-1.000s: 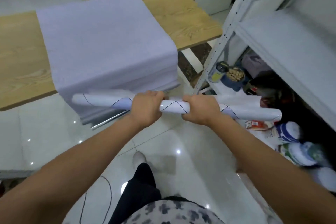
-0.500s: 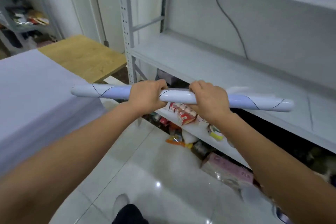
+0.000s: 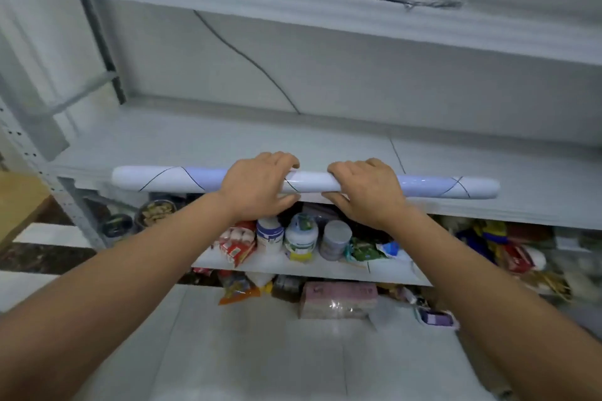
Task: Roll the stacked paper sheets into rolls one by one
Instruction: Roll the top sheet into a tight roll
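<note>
Roughly mid-frame, the paper roll (image 3: 306, 182) lies level along the front edge of a grey shelf (image 3: 195, 146); whether it rests there I cannot tell. The left hand (image 3: 257, 187) and right hand (image 3: 365, 192) both grip it near its middle, fingers curled over and hiding parts of it. Lower down, bottles (image 3: 301, 236) and snack packets (image 3: 236, 242) crowd a lower shelf (image 3: 293, 267), blurred toward the right. A worktop (image 3: 19, 202) corner is cut off at the left edge.
</note>
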